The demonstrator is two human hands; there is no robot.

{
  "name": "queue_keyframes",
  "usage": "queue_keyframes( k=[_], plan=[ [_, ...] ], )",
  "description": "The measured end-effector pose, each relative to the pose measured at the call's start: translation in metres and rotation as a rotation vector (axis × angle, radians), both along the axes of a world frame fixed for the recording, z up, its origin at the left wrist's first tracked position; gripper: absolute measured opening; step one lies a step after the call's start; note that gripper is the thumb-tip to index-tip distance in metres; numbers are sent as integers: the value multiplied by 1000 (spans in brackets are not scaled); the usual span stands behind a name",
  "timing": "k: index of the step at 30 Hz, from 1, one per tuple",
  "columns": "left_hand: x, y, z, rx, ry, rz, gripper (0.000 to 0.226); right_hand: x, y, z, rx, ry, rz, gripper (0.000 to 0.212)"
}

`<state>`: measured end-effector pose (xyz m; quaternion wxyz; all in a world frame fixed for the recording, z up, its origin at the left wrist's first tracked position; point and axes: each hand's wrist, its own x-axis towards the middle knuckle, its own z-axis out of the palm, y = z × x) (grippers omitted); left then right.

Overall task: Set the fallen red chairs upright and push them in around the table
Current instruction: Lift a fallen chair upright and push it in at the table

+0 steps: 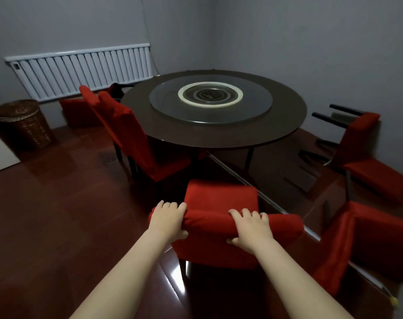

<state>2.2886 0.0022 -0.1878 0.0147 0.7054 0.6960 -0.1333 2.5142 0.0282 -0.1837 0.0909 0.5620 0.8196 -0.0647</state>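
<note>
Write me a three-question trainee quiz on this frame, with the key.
1. True or false: the left hand and the right hand both grip the backrest top of the near chair.
2. The chair at the right wall is: A) upright and pushed in; B) tipped over, black legs pointing sideways; C) stacked on another chair.
3. Fill in: on the floor left of the round table, below the left end of the radiator, stands a woven ___.
Key: 1 true; 2 B; 3 basket.
</note>
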Motion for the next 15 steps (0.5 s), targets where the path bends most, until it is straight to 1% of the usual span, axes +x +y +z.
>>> queue_keyframes(
  k=[4, 7, 8, 10, 12, 13, 14, 15],
  plan=[
    [19, 19, 21, -214, -3, 86, 77, 4, 2, 1, -21, -1, 21, 96],
    [33, 33, 34, -336, 17, 87, 97, 9, 8, 3, -10, -2, 83, 104],
    [35, 38, 34, -324, 23, 72, 100, 13, 12, 4, 15, 10, 103, 106],
    [28, 39, 23, -247, -25, 46, 97, 24, 11, 0, 78, 18, 101, 110],
    [16, 34, 9, -85, -92, -21, 91, 34, 9, -5, 180, 32, 37, 111],
    [12, 31, 1, 30, -104, -67, 89, 37, 8, -9, 178, 35, 20, 109],
    [9, 27, -4, 96, -124, -76, 86, 41, 8, -15, 213, 35, 42, 104],
    [6, 23, -10, 155, -185, -98, 81, 43, 9, -22, 219, 59, 34, 98]
  ],
)
